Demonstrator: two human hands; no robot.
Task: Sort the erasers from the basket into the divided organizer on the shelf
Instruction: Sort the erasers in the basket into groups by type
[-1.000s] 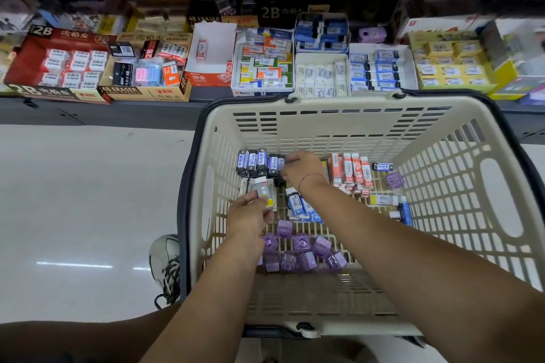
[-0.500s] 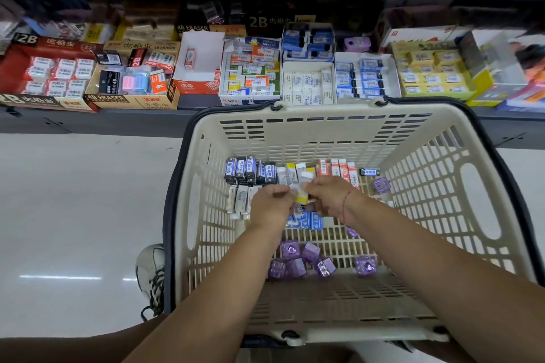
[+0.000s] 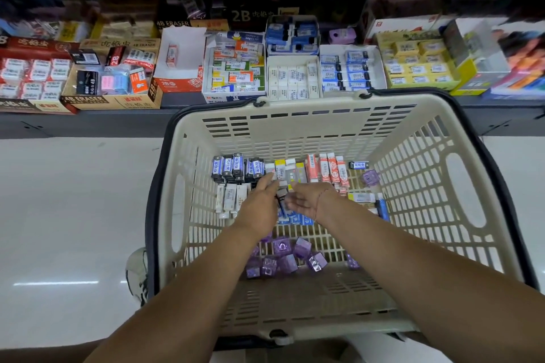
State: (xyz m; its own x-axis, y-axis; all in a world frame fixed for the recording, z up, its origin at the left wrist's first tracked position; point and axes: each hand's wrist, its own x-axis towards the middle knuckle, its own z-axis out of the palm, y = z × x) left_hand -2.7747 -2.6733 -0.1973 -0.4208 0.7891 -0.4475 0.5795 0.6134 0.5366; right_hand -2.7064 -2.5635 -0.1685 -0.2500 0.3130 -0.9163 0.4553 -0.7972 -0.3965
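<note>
Fingers [image 3: 267,183] on my left hand [image 3: 259,206] are stretched out pretty straight, tips right at the white and yellow erasers [image 3: 287,169] standing in a row along the far wall of the basket [image 3: 309,106]. My right hand [image 3: 306,200] is just beside it with the fingers loosely curled, and honestly I can't tell if it's pinching anything.

My guess is these will be super light: little stiff blocks in slick paper sleeves. I'd pinch across the long sides, a few at once. Grab one by the end and the sleeve could slide right off.

The purple cubes [image 3: 283,259] toward the basket's near wall look harder and slipperier.

The divided organizer [image 3: 348,47] sits on the shelf just past the basket's far rim.
</note>
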